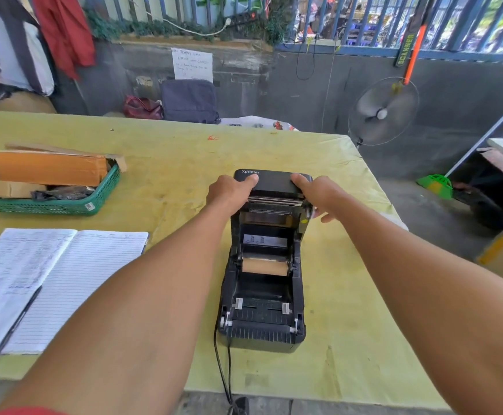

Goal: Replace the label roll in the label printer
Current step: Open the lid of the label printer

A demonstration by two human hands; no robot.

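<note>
1. The label printer (262,295) is set on the table (169,163); its lid (272,182) is raised.
2. The lid is clasped by left hand (229,193) and right hand (319,196); each grip is closed on it.
3. A bare brown core (264,266) is seated inside.

Daylight pours through blue railings (361,22) at twelve o'clock, above a grey concrete wall (274,85). A standing fan (383,112) sits at two o'clock, beyond the yellow-covered table (169,151).

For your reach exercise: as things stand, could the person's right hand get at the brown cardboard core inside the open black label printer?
Probably yes: the lid is up, leaving the brown cardboard core uncovered, though the right hand holds it.
</note>
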